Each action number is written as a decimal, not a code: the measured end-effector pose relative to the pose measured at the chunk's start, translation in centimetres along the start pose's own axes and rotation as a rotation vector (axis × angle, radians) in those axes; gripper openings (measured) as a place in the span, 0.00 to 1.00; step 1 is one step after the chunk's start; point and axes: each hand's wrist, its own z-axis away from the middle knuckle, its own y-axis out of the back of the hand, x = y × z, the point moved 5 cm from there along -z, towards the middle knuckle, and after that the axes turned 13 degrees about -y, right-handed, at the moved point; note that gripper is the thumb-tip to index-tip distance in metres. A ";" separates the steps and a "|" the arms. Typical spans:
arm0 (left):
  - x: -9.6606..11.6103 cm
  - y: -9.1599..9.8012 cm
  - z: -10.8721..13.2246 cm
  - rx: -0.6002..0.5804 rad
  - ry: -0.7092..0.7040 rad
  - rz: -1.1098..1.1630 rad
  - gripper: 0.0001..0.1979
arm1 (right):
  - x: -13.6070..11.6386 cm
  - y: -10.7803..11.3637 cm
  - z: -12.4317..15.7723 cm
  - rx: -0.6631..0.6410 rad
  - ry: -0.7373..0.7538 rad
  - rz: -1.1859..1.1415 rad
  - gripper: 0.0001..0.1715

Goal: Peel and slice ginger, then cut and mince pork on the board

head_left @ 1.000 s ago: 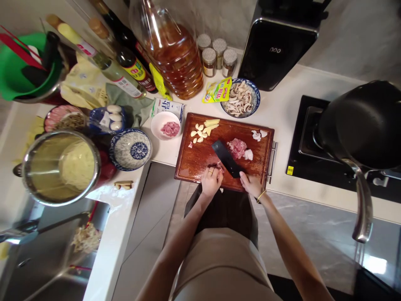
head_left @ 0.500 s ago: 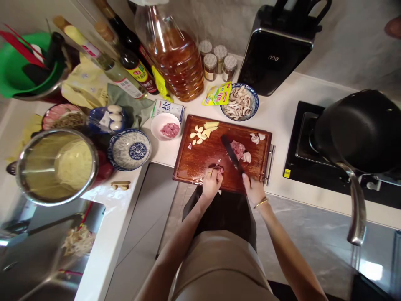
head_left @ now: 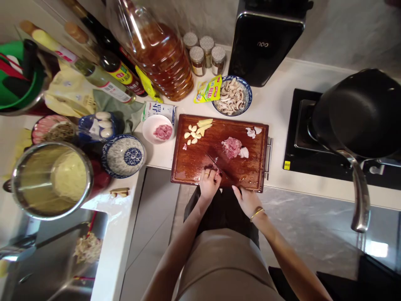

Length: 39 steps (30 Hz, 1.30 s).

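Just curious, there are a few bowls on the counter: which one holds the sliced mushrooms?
The blue-rimmed bowl just behind the wooden cutting board, beside the black appliance. The small white bowl holds pink meat; the blue patterned bowl looks empty.

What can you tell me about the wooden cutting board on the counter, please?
The cutting board is a reddish-brown wooden rectangle with a wet sheen and a metal handle on its right end. It lies flat on the white counter, its near edge at the counter's edge. On it lie garlic cloves, a pile of sliced pink meat and pale scraps. The left hand pins a small meat piece; the right hand holds a knife against the board.
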 end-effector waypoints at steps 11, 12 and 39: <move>-0.3 0.6 -0.4 -0.057 0.044 0.000 0.03 | -1.0 -0.2 -0.4 -0.119 -0.073 0.024 0.30; -0.3 0.6 -0.4 -0.058 0.044 -0.003 0.03 | -1.0 -0.2 -0.1 -0.122 -0.086 0.039 0.30; -0.5 0.7 -0.3 0.022 0.022 -0.098 0.05 | 2.0 3.2 -7.8 -0.155 -0.067 -0.494 0.36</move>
